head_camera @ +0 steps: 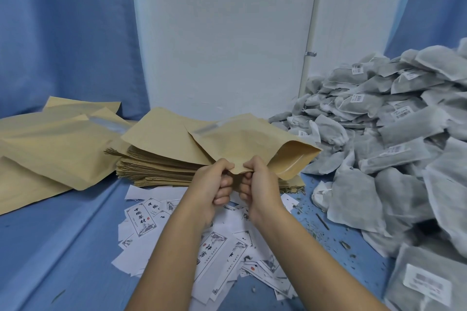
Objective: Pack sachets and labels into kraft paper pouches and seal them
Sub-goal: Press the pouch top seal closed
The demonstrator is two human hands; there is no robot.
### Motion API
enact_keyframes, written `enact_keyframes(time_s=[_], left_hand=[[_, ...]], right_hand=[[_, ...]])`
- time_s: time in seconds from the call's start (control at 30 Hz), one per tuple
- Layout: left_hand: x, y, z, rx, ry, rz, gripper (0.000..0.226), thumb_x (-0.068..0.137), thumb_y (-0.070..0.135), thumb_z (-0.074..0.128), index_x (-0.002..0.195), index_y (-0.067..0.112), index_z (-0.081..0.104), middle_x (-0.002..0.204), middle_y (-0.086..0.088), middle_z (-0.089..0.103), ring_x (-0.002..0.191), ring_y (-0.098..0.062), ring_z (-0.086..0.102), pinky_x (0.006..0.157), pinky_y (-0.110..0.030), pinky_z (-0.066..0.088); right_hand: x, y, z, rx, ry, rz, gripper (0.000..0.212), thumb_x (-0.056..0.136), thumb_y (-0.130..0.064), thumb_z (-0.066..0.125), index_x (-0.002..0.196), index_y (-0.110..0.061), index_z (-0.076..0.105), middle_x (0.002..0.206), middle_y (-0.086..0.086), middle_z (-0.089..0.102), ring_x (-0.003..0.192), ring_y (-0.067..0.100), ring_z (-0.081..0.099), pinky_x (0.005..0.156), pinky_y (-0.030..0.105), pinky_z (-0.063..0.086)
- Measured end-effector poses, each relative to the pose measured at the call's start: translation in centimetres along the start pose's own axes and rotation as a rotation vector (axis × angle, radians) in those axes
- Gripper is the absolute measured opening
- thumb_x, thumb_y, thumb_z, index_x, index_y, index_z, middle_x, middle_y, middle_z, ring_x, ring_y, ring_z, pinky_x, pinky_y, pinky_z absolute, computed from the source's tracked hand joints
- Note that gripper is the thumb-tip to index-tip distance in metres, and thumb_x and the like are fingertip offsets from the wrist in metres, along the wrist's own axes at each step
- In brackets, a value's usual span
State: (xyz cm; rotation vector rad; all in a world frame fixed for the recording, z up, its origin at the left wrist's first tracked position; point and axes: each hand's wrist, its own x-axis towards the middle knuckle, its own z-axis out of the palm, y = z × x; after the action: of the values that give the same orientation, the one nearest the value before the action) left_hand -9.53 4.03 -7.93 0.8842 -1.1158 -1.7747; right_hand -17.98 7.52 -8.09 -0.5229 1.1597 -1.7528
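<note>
Pinching one kraft pouch at its near edge with left hand and right hand side by side, fingers curled tight on the paper. Probably gripped that close together to peel the mouth apart; gaping already just right of the right hand. Held just over the flat pouch stack. Labels scattered under the wrists, sachets heaped off right of the right hand, handy for stuffing. Plumper pouches parked well left.

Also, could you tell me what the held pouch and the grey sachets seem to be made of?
The pouch looks like matte, creased tan kraft paper; its open mouth shows a glossier, possibly plastic lining. The sachets look like soft, wrinkled grey non-woven fabric.
</note>
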Motion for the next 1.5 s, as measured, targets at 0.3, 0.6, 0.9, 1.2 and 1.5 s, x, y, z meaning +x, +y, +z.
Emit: enact_keyframes(time_s=[0.3,0.6,0.9,1.2,1.5], left_hand=[[-0.2,-0.2,0.8,-0.042,-0.036,-0.034,0.027,0.088,0.011,0.051,0.061,0.011,0.044,0.038,0.005,0.028,0.029,-0.005,0.019,0.029,-0.014,0.013],[-0.2,0.1,0.4,-0.071,-0.005,-0.055,0.03,0.087,0.009,0.05,0.063,0.016,0.035,0.038,0.006,0.022,0.029,-0.005,0.016,0.029,-0.013,0.012],[-0.3,0.4,0.2,-0.097,-0.016,-0.063,0.025,0.087,0.009,0.048,0.067,0.017,0.035,0.037,0.007,0.021,0.029,-0.005,0.015,0.028,-0.013,0.012],[-0.4,0.7,0.4,-0.154,0.122,-0.044,0.028,0.085,0.012,0.05,0.063,0.017,0.034,0.038,0.006,0.024,0.031,-0.007,0.016,0.03,-0.014,0.011],[-0.6,-0.2,2.0,-0.043,0.217,0.039,0.026,0.086,0.017,0.053,0.062,0.007,0.051,0.039,0.003,0.038,0.032,-0.008,0.026,0.034,-0.015,0.019]], right_hand=[[0.6,-0.1,-0.6,0.008,-0.023,0.009,0.033,0.086,-0.017,0.044,0.057,-0.019,0.029,0.044,-0.005,0.023,0.034,0.009,0.015,0.033,0.019,0.013],[1.2,-0.4,-1.3,-0.017,-0.035,0.036,0.033,0.086,-0.015,0.043,0.058,-0.019,0.027,0.042,-0.007,0.022,0.034,0.008,0.015,0.034,0.019,0.013],[1.7,-0.9,-1.8,0.004,-0.026,0.036,0.034,0.085,-0.014,0.045,0.055,-0.018,0.03,0.039,-0.009,0.023,0.03,0.006,0.017,0.032,0.018,0.014],[1.6,-0.7,-1.7,-0.019,-0.065,0.033,0.033,0.087,-0.015,0.042,0.056,-0.017,0.032,0.039,-0.008,0.024,0.032,0.007,0.017,0.034,0.018,0.013],[1.2,-0.8,-1.3,-0.083,-0.133,0.078,0.035,0.089,-0.022,0.042,0.056,-0.016,0.036,0.043,-0.006,0.031,0.036,0.008,0.023,0.039,0.021,0.017]])
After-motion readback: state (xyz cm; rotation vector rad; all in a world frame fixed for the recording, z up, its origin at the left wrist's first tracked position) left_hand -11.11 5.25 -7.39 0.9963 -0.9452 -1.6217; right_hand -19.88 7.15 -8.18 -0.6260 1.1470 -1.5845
